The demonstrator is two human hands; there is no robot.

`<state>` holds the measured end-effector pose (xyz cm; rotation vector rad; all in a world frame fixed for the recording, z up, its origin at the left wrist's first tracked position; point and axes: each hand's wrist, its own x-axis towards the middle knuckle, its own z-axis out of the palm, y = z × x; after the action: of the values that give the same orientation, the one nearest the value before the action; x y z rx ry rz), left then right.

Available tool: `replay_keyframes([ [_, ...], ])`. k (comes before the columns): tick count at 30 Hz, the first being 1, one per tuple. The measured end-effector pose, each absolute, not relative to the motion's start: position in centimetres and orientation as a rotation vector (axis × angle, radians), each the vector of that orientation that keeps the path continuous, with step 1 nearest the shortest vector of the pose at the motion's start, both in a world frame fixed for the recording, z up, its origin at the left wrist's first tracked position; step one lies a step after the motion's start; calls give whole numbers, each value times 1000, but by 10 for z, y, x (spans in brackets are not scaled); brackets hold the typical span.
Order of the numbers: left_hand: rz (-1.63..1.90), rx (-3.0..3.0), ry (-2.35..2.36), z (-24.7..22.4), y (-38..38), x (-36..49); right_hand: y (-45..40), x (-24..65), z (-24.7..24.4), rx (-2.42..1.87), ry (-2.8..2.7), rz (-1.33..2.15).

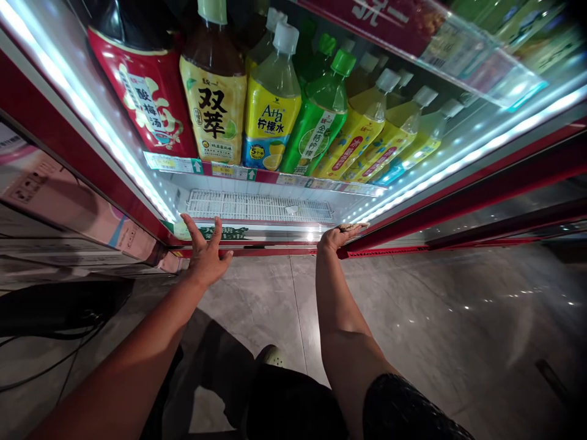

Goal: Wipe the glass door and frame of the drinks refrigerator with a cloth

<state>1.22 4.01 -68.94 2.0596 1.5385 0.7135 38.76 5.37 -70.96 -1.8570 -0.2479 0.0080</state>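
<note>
Fridge (pixel 284 234) — “双萃” on one bottle (pixel 213 110)

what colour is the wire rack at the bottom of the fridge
The wire rack is white, shown in the head view.

The cooler (pixel 114 192) stands open at the front, red-framed, with lit white strips down both sides. Its pale sill (pixel 279 235) runs along the bottom front, edged red below. A small, pale cloth (pixel 355 227) with darker patches lies bunched at the cooler's lower right corner.
</note>
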Motion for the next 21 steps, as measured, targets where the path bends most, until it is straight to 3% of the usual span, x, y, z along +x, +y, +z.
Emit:
replay_keyframes([
  [21, 628, 1913, 1543, -679, 39, 13, 59, 351, -722, -1840, -339, 109],
])
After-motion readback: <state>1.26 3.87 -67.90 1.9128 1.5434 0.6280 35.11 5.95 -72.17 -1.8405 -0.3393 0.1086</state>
